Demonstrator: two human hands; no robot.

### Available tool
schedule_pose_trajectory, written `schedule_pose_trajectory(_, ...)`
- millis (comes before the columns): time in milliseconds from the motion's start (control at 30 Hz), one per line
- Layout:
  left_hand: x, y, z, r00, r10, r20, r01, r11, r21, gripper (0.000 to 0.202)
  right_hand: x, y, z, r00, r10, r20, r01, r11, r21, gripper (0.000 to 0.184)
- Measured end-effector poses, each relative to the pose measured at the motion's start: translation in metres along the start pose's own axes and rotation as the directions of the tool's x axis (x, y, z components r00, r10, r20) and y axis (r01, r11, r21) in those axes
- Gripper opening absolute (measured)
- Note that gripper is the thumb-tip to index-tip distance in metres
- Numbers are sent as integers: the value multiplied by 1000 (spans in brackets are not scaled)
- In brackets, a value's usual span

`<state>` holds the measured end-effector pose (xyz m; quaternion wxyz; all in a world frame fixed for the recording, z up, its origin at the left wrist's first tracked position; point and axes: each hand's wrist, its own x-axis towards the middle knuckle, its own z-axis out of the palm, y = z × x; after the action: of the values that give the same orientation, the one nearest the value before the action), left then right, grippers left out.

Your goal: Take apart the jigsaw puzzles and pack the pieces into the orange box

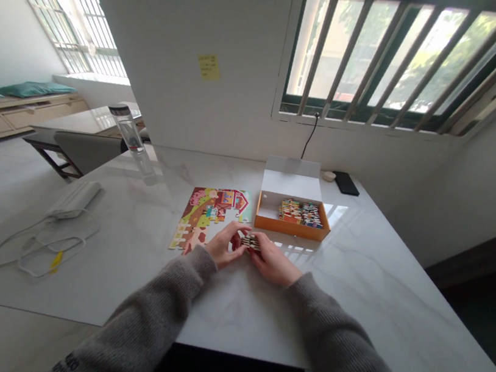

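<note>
Between my two hands is a small stack of jigsaw puzzle pieces [250, 242], its layered edges facing me. My left hand [226, 246] curls round the stack's left side, thumb in front and fingers behind. From the right, my right hand [273, 260] closes on the other side. Left of them lies a partly joined farm puzzle [201, 211] with a red barn, a pink pig and a fence; my left hand and sleeve cover its lower right part. Just beyond my right hand, an orange box [291, 227] with its white lid raised holds several more standing pieces [302, 213].
A white power strip [74, 198] with a looped cable lies on the left of the marble-patterned table [365, 301]. A clear bottle [127, 127] stands at the back left. Behind the box are a black phone [346, 183] and a small white round object [329, 176].
</note>
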<state>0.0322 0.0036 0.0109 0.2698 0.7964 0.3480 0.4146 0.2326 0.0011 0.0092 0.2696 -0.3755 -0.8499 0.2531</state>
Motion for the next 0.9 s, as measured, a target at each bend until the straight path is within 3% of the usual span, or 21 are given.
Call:
schedule_pose_trajectory(100, 1, -5, -9, 998, -30, -48, 35, 994, 102, 33, 0, -2, -2, 1000, 23, 9, -23, 999, -30, 24)
schedule_pose_trajectory(233, -1, -23, -27, 996, -28, -81, 54, 934, 352, 28, 0, -2, -4, 1000, 16, -8, -17, 1000, -24, 26)
schedule_pose_trajectory(433, -18, -44, -68, 983, -168, 68, 117, 875, 471, 20, 0, -1, -4, 1000, 30, -1, -30, 999, -23, 29)
schedule_pose_trajectory(633, -38, -37, -118, 923, -275, 269, 35, 755, 654, 35, -1, -1, -4, 1000, 22, -8, -22, 1000, -6, 30)
schedule_pose_trajectory(733, -51, -30, -123, 902, -281, 327, -11, 743, 669, 37, -1, 0, -3, 1000, 24, -3, -24, 1000, -15, 32)
schedule_pose_trajectory(900, -64, -26, -113, 869, -229, 440, -119, 766, 632, 41, 0, 1, -3, 1000, 18, 0, -18, 1000, -22, 31)
